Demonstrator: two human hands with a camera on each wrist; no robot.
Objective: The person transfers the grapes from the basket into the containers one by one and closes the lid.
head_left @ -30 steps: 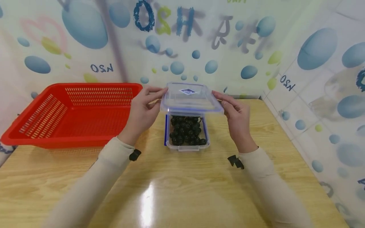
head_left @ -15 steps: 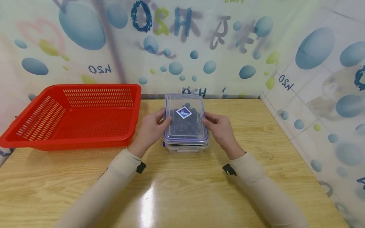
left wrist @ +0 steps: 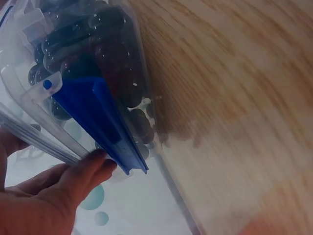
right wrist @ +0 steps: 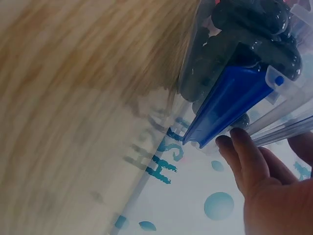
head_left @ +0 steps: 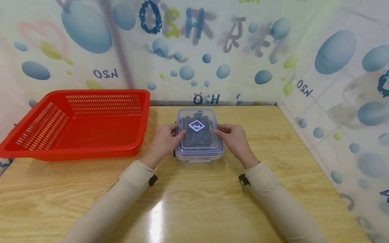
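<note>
A clear plastic food container point(head_left: 199, 158) stands on the table, packed with dark grapes point(left wrist: 110, 22). Over its top lies a see-through lid point(head_left: 197, 143) with a blue seal line and a diamond label. My left hand point(head_left: 164, 141) pinches the lid's left edge, thumb on top and fingers at the side. On the opposite edge, my right hand point(head_left: 237, 140) grips it the same way. Both wrist views show a narrow gap between lid and rim. A blue latch point(left wrist: 100, 115) hangs unfastened on the left side, and another blue latch point(right wrist: 227, 100) on the right.
To the left sits a red slotted plastic basket point(head_left: 100, 152), close to my left hand. The wood-grain table point(head_left: 194, 202) reaches back to a wall point(head_left: 194, 44) covered in printed balloons and letters. A second wall point(head_left: 343, 135) runs along the right side.
Both hands have brought the lid down from above the container onto its top, then shifted it slightly toward me. The grapes, first in plain sight, now show only through plastic.
</note>
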